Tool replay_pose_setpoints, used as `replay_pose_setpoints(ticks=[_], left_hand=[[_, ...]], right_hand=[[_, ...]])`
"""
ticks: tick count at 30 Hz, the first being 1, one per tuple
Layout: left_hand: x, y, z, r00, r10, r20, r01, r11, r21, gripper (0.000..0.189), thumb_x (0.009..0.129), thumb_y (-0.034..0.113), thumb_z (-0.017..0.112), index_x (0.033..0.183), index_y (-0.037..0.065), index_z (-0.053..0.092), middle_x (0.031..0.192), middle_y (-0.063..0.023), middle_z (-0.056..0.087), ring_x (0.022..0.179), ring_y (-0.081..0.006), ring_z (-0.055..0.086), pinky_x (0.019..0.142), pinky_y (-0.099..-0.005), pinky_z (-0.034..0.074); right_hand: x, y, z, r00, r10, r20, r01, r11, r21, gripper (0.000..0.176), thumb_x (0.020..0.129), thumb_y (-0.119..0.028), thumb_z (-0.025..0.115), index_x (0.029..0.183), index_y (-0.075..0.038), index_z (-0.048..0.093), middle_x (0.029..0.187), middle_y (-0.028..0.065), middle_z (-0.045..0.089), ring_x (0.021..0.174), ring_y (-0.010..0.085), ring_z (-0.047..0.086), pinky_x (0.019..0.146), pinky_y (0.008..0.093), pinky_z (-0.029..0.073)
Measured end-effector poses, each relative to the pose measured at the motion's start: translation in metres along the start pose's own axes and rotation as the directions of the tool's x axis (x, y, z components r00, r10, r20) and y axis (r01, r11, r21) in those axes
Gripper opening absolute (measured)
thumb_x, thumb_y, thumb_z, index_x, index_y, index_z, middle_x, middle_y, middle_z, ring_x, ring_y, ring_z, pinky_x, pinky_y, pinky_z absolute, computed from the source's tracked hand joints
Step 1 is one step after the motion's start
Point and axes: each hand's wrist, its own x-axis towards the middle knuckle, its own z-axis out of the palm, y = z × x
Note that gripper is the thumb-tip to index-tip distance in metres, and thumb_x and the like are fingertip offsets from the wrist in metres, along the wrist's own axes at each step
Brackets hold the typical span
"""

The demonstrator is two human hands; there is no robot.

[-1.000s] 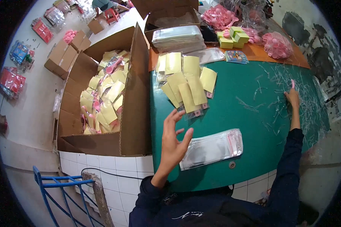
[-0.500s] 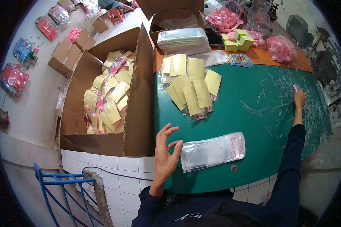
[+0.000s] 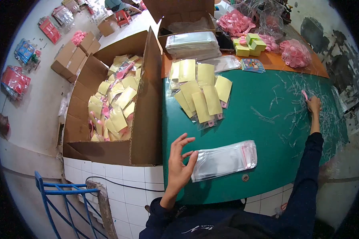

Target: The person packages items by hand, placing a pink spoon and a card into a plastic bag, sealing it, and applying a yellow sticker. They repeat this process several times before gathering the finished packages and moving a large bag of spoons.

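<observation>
My left hand is raised over the near left edge of the green table, fingers apart and nothing held. Its thumb is close to the left end of a stack of clear plastic sleeves. At the right, my right hand is closed on a small pink item, which sticks out beyond the fingertips. Thin clear plastic strips lie scattered around and under that hand. Several packed bags with yellow cards lie overlapping at the table's upper left.
A large cardboard box of packed pink items stands left of the green table. Behind are stacked sleeves, yellow-green boxes, picture cards and bagged pink items. A person is far back.
My right hand has moved slightly left with the pink item, which now shows more. My left hand has shifted a little to the right, still with fingers apart.
</observation>
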Motion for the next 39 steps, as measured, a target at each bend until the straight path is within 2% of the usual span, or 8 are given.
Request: replay_pose_setpoints(ticks=[5, 11, 15, 22, 31, 33, 35, 39], left_hand=[[-0.003, 0.007, -0.001, 1.0, 0.008, 0.007, -0.009, 0.997, 0.07, 0.033, 0.083, 0.007, 0.059, 0.115, 0.007, 0.053, 0.131, -0.0146, 0.038, 0.114, -0.0236, 0.048, 0.084, -0.0338, 0.05], [-0.002, 0.008, -0.001, 0.999, 0.046, 0.014, -0.047, 0.995, 0.087, 0.029, 0.083, 0.007, 0.06, 0.112, 0.006, 0.056, 0.123, -0.0134, 0.046, 0.108, -0.0222, 0.052, 0.081, -0.0317, 0.051], [0.024, 0.023, 0.008, 0.966, 0.144, 0.215, -0.175, 0.975, 0.134, 0.026, 0.084, 0.007, 0.058, 0.109, 0.005, 0.058, 0.114, -0.0113, 0.054, 0.101, -0.0197, 0.057, 0.078, -0.0293, 0.05], [0.084, 0.047, 0.076, 0.879, 0.239, 0.412, -0.267, 0.964, 0.011, 0.024, 0.085, 0.014, 0.061, 0.106, 0.003, 0.06, 0.101, -0.0108, 0.061, 0.088, -0.0155, 0.062, 0.07, -0.0278, 0.051], [0.093, 0.015, 0.097, 0.887, 0.184, 0.425, -0.172, 0.983, -0.067, 0.014, 0.085, 0.011, 0.06, 0.093, 0.0, 0.064, 0.082, -0.0075, 0.066, 0.076, -0.0122, 0.063, 0.071, -0.025, 0.051], [0.097, 0.011, 0.094, 0.914, 0.146, 0.379, -0.114, 0.988, -0.106, 0.014, 0.085, 0.011, 0.06, 0.092, -0.001, 0.064, 0.081, -0.0073, 0.066, 0.074, -0.0114, 0.062, 0.069, -0.0246, 0.051], [0.1, 0.007, 0.092, 0.941, 0.114, 0.319, -0.066, 0.985, -0.16, 0.014, 0.085, 0.011, 0.06, 0.092, -0.001, 0.064, 0.078, -0.0074, 0.066, 0.071, -0.0107, 0.062, 0.065, -0.0242, 0.05], [0.109, -0.001, 0.091, 0.962, 0.091, 0.256, -0.013, 0.957, -0.29, 0.016, 0.087, 0.012, 0.058, 0.092, -0.003, 0.063, 0.079, -0.0072, 0.066, 0.071, -0.0105, 0.062, 0.067, -0.0235, 0.051]], right_hand=[[0.053, 0.027, 0.043, 0.94, -0.229, 0.252, 0.23, 0.973, 0.028, 0.035, 0.075, -0.041, 0.065, 0.098, -0.015, 0.064, 0.12, 0.0135, 0.051, 0.117, 0.039, 0.041, 0.088, 0.0604, 0.034], [-0.028, -0.023, -0.046, 0.906, -0.26, -0.333, 0.245, 0.966, -0.086, 0.021, 0.077, -0.025, 0.064, 0.087, -0.007, 0.064, 0.1, 0.011, 0.056, 0.097, 0.0305, 0.05, 0.086, 0.0485, 0.034], [-0.098, -0.066, -0.117, 0.72, -0.687, -0.099, 0.641, 0.603, 0.475, 0.022, 0.078, -0.023, 0.063, 0.093, -0.006, 0.061, 0.099, 0.0098, 0.055, 0.096, 0.0276, 0.05, 0.081, 0.04, 0.039], [-0.221, -0.125, -0.162, 0.263, -0.964, 0.032, 0.584, 0.185, 0.79, 0.021, 0.08, -0.022, 0.062, 0.09, -0.004, 0.058, 0.091, 0.0089, 0.053, 0.09, 0.0239, 0.05, 0.077, 0.0341, 0.04], [-0.195, -0.114, -0.168, 0.133, -0.968, 0.212, 0.352, 0.246, 0.903, 0.018, 0.079, -0.019, 0.064, 0.083, -0.002, 0.063, 0.082, 0.0057, 0.062, 0.077, 0.0175, 0.058, 0.07, 0.0289, 0.045], [-0.14, -0.085, -0.153, 0.204, -0.952, 0.228, 0.207, 0.27, 0.94, 0.018, 0.079, -0.018, 0.064, 0.085, -0.001, 0.065, 0.083, 0.0055, 0.064, 0.078, 0.0153, 0.059, 0.073, 0.0272, 0.046], [-0.073, -0.053, -0.115, 0.704, -0.671, 0.233, 0.236, 0.53, 0.815, 0.024, 0.08, -0.021, 0.063, 0.094, -0.001, 0.065, 0.096, 0.0089, 0.063, 0.086, 0.0169, 0.059, 0.078, 0.0278, 0.046], [-0.071, -0.046, -0.102, 0.8, -0.59, -0.107, 0.574, 0.702, 0.422, 0.045, 0.082, -0.032, 0.062, 0.115, -0.003, 0.054, 0.116, 0.0136, 0.053, 0.105, 0.0238, 0.054, 0.087, 0.0343, 0.044]])
